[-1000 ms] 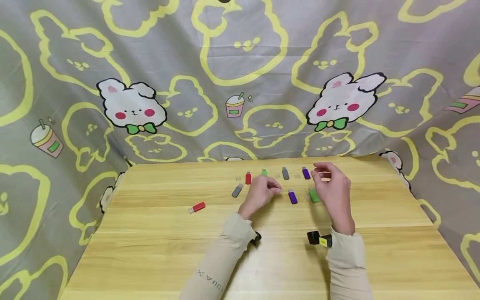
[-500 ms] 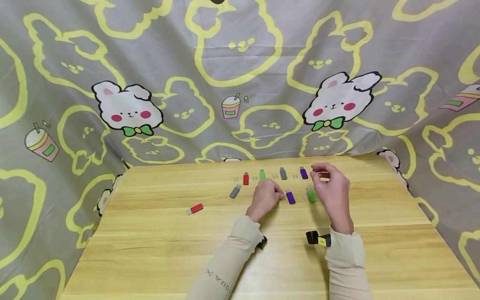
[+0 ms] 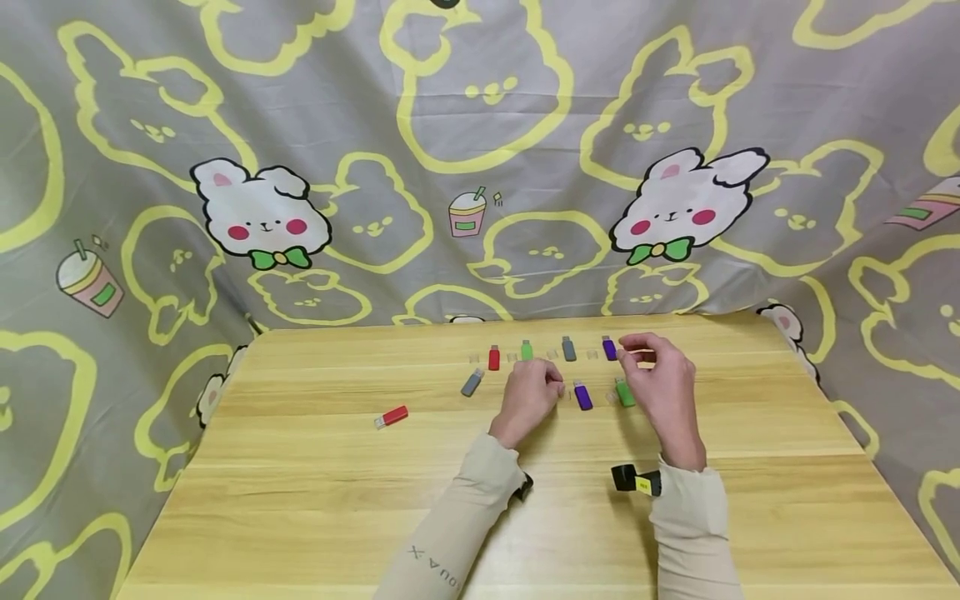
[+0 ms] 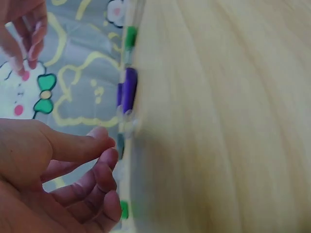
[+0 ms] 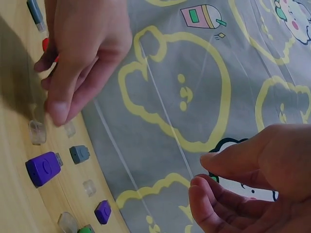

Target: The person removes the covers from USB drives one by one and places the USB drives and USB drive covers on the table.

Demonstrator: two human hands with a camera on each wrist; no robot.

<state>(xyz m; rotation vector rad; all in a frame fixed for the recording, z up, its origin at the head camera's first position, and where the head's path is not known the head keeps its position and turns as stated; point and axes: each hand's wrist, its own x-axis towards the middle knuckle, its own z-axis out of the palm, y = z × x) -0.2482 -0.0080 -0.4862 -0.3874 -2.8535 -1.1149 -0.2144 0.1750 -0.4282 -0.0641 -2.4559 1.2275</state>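
Note:
My left hand point(image 3: 527, 400) hovers just above the table, its thumb and index finger close together with nothing visible between them. Beside its fingertips, a small clear cap point(image 5: 37, 132) lies on the wood, left of a purple USB stick point(image 3: 582, 396). Loosely curled and holding nothing, my right hand point(image 3: 663, 383) is raised over a green USB stick point(image 3: 624, 393). A clear cap point(image 3: 611, 397) lies by that green stick. Behind the hands stands a back row: a red stick point(image 3: 494, 358), a light green stick point(image 3: 527, 350), a grey stick point(image 3: 569, 349) and another purple stick point(image 3: 609, 348).
Clear caps, such as one cap point(image 3: 552, 354), lie between the back-row sticks. A second grey stick point(image 3: 472, 383) and a second red stick point(image 3: 392, 417) lie to the left on the wooden table point(image 3: 300, 500). A patterned curtain point(image 3: 420, 108) hangs behind the table.
My left hand moved slightly right and let go of a clear cap left of the front purple stick. My right hand has hardly moved.

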